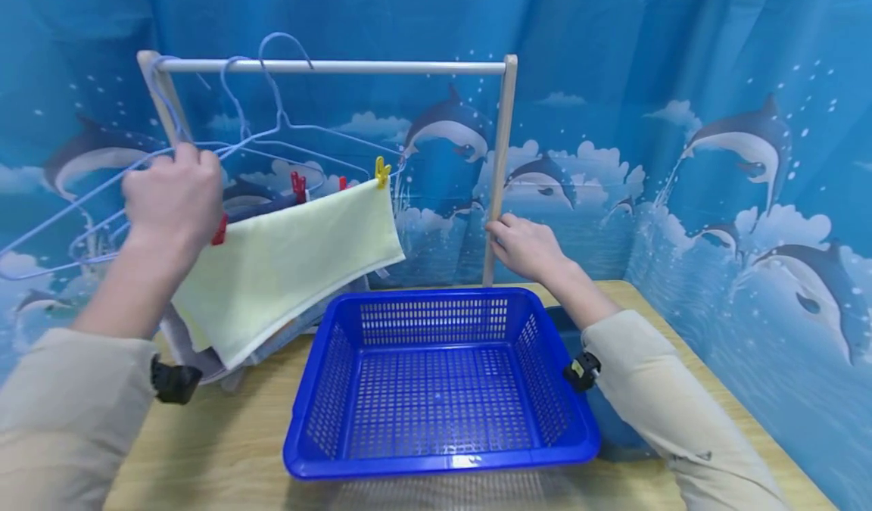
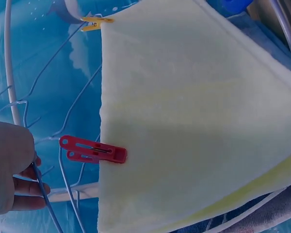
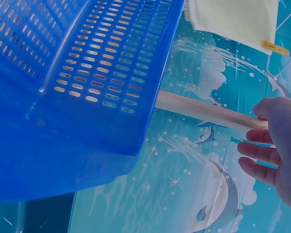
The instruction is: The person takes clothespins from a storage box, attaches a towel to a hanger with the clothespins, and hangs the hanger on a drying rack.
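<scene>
My left hand (image 1: 175, 193) grips the wire of a light-blue hanger (image 1: 278, 106); the left wrist view shows the wire (image 2: 41, 187) between thumb and fingers. A pale yellow towel (image 1: 293, 269) hangs from this hanger, tilted, with a yellow clothespin (image 1: 382, 172) at its right corner and a red clothespin (image 1: 219, 231) near the hand. The hanger's hook is at the rail (image 1: 409, 67); whether it bears on it, I cannot tell. My right hand (image 1: 527, 246) holds the right wooden post (image 1: 503, 140) of the rack, thumb and fingers around it.
Behind the towel, more hangers carry dark and grey cloths with red clothespins (image 1: 298, 185). A blue plastic basket (image 1: 443, 465) stands on the wooden table (image 1: 225, 435), in front of the rack. A dark blue container (image 1: 616, 428) lies under the right forearm. A dolphin-print curtain (image 1: 579, 11) surrounds the table.
</scene>
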`<act>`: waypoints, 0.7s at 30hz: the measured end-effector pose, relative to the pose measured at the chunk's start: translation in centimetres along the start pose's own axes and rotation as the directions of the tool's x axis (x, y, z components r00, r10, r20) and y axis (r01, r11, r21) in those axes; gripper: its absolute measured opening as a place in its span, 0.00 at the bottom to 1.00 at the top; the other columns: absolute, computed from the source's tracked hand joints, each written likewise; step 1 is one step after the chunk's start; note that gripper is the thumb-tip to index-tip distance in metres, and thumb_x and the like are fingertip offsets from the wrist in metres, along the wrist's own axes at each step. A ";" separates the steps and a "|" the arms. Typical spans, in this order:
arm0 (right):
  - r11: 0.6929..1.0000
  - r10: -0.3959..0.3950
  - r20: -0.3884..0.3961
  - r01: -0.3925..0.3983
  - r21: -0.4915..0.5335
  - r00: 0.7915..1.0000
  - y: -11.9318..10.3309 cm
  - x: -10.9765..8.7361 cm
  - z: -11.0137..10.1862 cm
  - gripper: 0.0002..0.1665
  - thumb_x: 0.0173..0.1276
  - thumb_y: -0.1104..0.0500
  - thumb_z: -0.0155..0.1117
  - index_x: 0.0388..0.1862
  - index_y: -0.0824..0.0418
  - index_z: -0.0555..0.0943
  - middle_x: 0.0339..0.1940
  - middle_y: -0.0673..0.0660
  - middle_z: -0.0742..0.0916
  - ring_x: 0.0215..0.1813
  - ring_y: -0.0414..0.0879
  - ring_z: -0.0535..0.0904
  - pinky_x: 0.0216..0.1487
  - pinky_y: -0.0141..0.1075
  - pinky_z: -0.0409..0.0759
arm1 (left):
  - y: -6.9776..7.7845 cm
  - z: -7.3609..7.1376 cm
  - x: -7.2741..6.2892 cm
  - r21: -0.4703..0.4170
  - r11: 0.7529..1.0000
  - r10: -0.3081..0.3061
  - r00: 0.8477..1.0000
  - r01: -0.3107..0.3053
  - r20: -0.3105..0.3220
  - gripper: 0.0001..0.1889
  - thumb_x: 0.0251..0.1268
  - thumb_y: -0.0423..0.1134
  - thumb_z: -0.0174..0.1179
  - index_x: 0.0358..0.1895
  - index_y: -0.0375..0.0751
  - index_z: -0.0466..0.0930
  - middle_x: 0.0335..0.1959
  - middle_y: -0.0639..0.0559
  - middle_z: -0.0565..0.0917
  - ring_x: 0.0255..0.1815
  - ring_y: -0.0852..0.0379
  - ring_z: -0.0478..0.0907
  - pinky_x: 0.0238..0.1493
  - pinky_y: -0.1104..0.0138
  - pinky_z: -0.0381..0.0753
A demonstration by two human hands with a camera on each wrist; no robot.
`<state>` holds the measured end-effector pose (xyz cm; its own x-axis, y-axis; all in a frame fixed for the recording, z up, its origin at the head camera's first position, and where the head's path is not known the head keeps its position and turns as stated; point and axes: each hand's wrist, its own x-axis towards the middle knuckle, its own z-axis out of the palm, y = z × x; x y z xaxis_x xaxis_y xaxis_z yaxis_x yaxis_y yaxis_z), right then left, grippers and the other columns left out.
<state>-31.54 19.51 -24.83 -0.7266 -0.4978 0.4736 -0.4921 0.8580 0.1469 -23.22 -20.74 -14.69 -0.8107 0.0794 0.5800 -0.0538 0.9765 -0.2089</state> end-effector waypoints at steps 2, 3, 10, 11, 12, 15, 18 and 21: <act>1.000 0.000 -0.002 0.000 -0.001 1.000 0.0 0.0 0.1 0.17 0.67 0.58 0.57 0.54 0.59 0.78 0.41 0.58 0.81 0.32 0.49 0.79 0.21 0.38 0.75 | 0.5 0.3 0.1 -0.016 1.000 0.004 1.000 -0.004 -0.006 0.12 0.61 0.26 0.48 0.45 0.20 0.67 0.38 0.25 0.69 0.32 0.28 0.72 0.24 0.41 0.73; 1.000 0.000 -0.003 0.000 0.000 1.000 0.0 -0.1 0.1 0.17 0.67 0.58 0.58 0.54 0.59 0.78 0.41 0.58 0.81 0.32 0.49 0.79 0.22 0.38 0.75 | 0.8 0.4 0.1 -0.027 1.000 0.001 1.000 -0.002 -0.011 0.12 0.61 0.26 0.46 0.45 0.20 0.68 0.37 0.26 0.69 0.32 0.29 0.72 0.24 0.41 0.72; 1.000 -0.006 -0.001 0.006 0.003 1.000 -0.1 -0.3 0.3 0.17 0.67 0.57 0.58 0.54 0.59 0.78 0.41 0.58 0.81 0.32 0.48 0.79 0.21 0.37 0.75 | 1.4 0.5 0.5 0.003 0.999 -0.038 0.999 0.038 -0.015 0.14 0.64 0.28 0.46 0.47 0.18 0.66 0.38 0.25 0.68 0.32 0.30 0.72 0.25 0.42 0.74; 1.000 -0.006 -0.002 0.006 0.002 1.000 -0.1 -0.4 0.3 0.17 0.67 0.57 0.58 0.54 0.59 0.78 0.40 0.58 0.81 0.32 0.48 0.79 0.21 0.37 0.75 | 1.4 0.4 0.6 0.001 0.999 -0.041 0.999 0.041 -0.024 0.13 0.64 0.28 0.46 0.46 0.19 0.67 0.38 0.26 0.69 0.31 0.30 0.72 0.25 0.42 0.74; 1.000 -0.006 -0.004 0.006 0.001 1.000 -0.2 -0.4 0.2 0.17 0.67 0.57 0.58 0.54 0.58 0.78 0.40 0.58 0.81 0.32 0.48 0.79 0.21 0.37 0.75 | 1.4 0.3 0.7 0.001 0.999 -0.038 0.999 0.038 -0.026 0.12 0.64 0.28 0.46 0.45 0.18 0.67 0.37 0.26 0.68 0.31 0.30 0.72 0.24 0.43 0.74; 1.000 -0.006 -0.003 0.006 0.000 1.000 -0.2 -0.2 0.1 0.17 0.67 0.57 0.58 0.54 0.58 0.78 0.40 0.58 0.81 0.32 0.48 0.79 0.22 0.38 0.75 | 1.4 0.0 1.0 0.013 1.000 -0.026 1.000 0.026 -0.013 0.12 0.64 0.28 0.47 0.43 0.18 0.67 0.36 0.26 0.68 0.30 0.30 0.72 0.25 0.44 0.75; 1.000 -0.003 0.003 0.003 0.002 1.000 -0.3 -0.1 0.1 0.17 0.67 0.58 0.58 0.54 0.59 0.78 0.41 0.58 0.81 0.32 0.48 0.79 0.22 0.38 0.75 | 1.7 0.2 1.1 0.041 0.999 -0.007 1.000 0.006 0.007 0.14 0.63 0.28 0.49 0.46 0.18 0.67 0.37 0.26 0.68 0.31 0.31 0.72 0.26 0.44 0.77; 1.000 -0.008 0.003 0.008 0.002 1.000 -0.3 -0.2 0.1 0.17 0.67 0.58 0.58 0.54 0.59 0.78 0.41 0.58 0.81 0.32 0.48 0.79 0.21 0.37 0.74 | 2.1 0.9 0.9 0.068 0.998 0.015 1.000 -0.017 0.026 0.15 0.62 0.30 0.53 0.45 0.18 0.67 0.36 0.27 0.69 0.29 0.32 0.72 0.24 0.47 0.77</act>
<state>-31.34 19.35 -25.03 -0.7241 -0.5052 0.4695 -0.4989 0.8537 0.1492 -24.64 -18.80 -15.33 -0.8265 0.0891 0.5559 -0.0795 0.9591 -0.2718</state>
